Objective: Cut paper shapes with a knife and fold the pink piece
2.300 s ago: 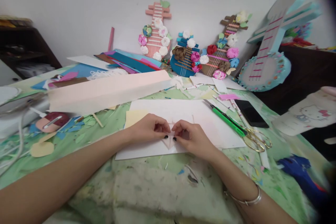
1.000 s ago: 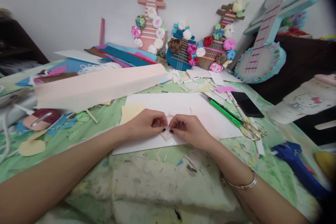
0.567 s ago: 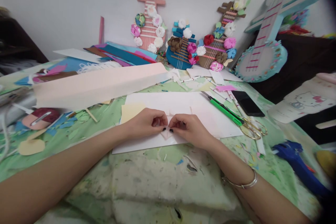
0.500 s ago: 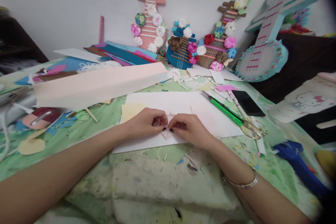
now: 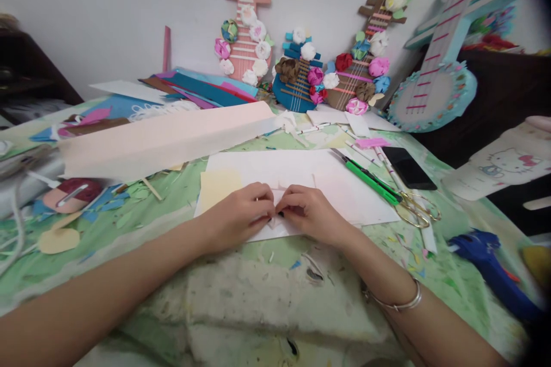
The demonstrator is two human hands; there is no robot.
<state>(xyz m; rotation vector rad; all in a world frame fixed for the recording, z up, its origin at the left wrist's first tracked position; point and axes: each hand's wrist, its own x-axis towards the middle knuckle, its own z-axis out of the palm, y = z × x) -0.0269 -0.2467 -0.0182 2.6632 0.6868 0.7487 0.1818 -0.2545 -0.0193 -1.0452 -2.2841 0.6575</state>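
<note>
Both hands meet over a white sheet [image 5: 241,161] on the green-covered table. My left hand [image 5: 246,211] has its thumb and fingers pinched on a small pale paper piece [image 5: 271,222], mostly hidden by the fingers. Fingertips of my right hand [image 5: 306,210] are pressed together at the same piece, nearly touching the left ones. A yellow paper [image 5: 218,186] lies under the sheet's left part, beside my left wrist. To the right of my right hand, a green cutter [image 5: 372,182] rests across the sheet's right side.
Gold scissors [image 5: 415,210], a black phone [image 5: 408,168] and a blue glue gun [image 5: 495,269] lie at the right. A long pale paper [image 5: 172,140] spans the left back. Flower-decorated paper instruments [image 5: 297,83] lean on the wall. A cup [image 5: 503,157] stands far right.
My left hand has shifted slightly down and turned, its fingers now closer together and covering more of the small paper. My right hand has barely moved.
</note>
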